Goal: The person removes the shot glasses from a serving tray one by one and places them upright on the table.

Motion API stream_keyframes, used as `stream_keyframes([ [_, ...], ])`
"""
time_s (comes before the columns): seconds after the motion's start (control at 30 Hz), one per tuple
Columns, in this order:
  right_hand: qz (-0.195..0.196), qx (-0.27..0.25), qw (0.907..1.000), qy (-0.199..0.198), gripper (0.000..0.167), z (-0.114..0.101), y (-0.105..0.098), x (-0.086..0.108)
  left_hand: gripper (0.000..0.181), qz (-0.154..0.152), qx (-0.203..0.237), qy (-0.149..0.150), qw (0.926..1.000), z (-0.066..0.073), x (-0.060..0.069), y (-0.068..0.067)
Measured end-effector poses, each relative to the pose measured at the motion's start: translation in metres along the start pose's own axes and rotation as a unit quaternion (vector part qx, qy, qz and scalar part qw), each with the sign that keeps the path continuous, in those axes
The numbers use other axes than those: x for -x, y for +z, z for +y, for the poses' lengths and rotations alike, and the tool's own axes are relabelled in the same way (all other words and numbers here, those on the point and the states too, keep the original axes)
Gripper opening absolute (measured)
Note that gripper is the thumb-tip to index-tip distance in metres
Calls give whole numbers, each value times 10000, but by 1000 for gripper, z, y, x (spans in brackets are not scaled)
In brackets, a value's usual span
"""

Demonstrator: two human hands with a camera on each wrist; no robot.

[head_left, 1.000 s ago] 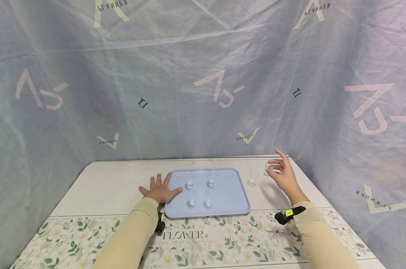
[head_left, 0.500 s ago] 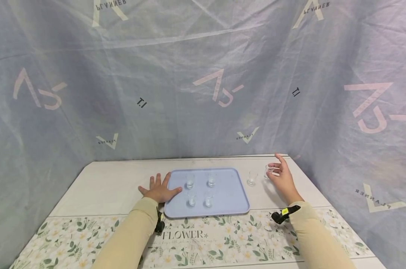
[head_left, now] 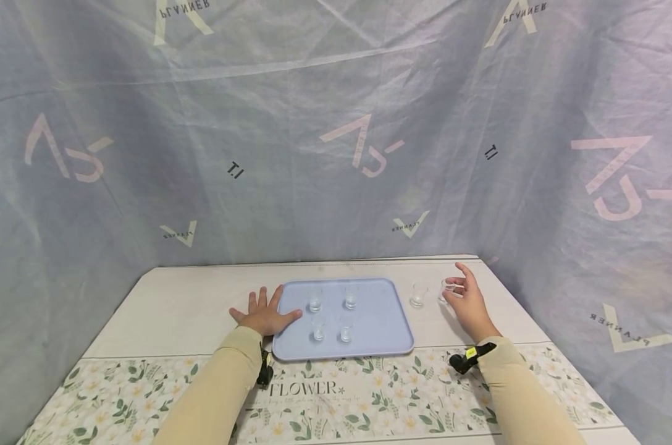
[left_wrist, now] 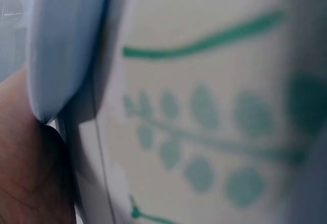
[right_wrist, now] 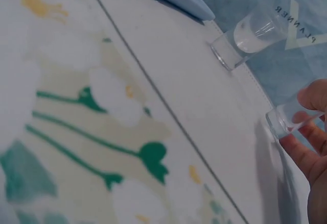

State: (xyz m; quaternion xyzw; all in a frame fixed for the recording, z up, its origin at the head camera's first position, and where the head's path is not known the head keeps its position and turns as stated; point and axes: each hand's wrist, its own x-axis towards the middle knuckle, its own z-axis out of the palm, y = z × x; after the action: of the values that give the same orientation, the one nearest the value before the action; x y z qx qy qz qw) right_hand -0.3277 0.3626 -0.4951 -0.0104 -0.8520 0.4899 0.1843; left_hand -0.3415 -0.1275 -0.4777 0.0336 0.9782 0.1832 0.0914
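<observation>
One upright, clear, cylindrical glass (right_wrist: 283, 119), pinched by the right hand (head_left: 469, 307), is right of the pale-blue rectangular plastic tray (head_left: 380, 321); the left hand (head_left: 265, 319), fingers spread, straddles its left edge.

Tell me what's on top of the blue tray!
On the blue tray stand four clear shot glasses, two behind two. The left hand lies partly over its left edge, so the bit underneath is covered and can't be seen.
</observation>
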Motion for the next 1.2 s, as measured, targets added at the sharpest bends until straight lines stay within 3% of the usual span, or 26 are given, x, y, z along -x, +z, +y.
stream_keyframes([
  [0.27,-49,99,9997,-195,82,5,2,-1,96,9,-85,-18,10000,2,1,-1],
  [0.5,-100,299,9995,3,81,5,2,-1,97,6,-83,-22,10000,0,-3,1],
  [0.97,-126,480,9988,22,81,4,4,2,96,-44,-87,2,10000,1,-2,-1],
  [1.2,-335,300,9987,222,96,-7,3,0,103,-104,10,4,9999,-3,-7,4],
])
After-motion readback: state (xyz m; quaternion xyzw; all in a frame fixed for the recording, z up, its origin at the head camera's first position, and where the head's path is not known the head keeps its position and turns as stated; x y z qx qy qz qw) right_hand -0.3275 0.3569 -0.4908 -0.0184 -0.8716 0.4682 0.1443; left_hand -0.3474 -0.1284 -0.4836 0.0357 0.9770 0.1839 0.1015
